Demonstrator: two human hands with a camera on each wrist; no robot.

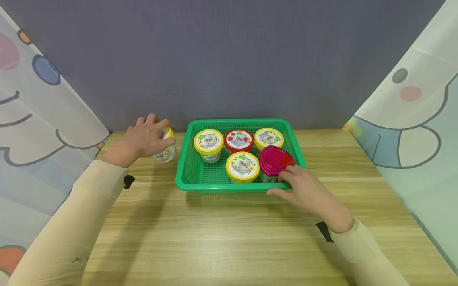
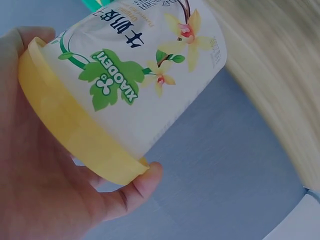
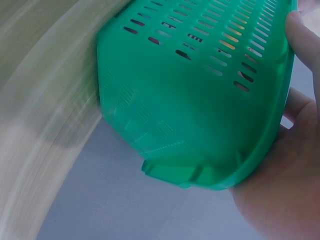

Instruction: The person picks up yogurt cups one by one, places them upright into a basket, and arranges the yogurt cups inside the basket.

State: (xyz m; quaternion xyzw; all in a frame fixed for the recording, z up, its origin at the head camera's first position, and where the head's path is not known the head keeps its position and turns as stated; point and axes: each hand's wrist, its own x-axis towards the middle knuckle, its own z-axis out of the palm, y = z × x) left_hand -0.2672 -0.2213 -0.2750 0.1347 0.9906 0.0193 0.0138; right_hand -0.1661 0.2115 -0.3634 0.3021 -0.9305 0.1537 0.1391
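To the left of the green plastic basket (image 1: 200, 187), my left hand (image 1: 144, 137) holds a white tub with a yellow lid (image 1: 166, 155). The left wrist view shows fingers and thumb around the yellow lid (image 2: 75, 120), with vanilla flowers printed on the tub's side. At the basket's front right corner, my right hand (image 1: 309, 190) grips the rim, thumb outside and fingers inside, close to a tub with a deep pink lid (image 1: 273, 159). In the right wrist view the basket wall (image 3: 165, 100) hides most of the contents.
Inside the basket stand several tubs: yellow-lidded ones at left (image 1: 208, 142), back right (image 1: 269, 138) and front (image 1: 242, 167), plus a red-lidded tub (image 1: 238, 140) at the back. A grey wall (image 1: 229, 59) rises behind the wooden table (image 1: 214, 238). Cartoon-printed panels flank both sides.
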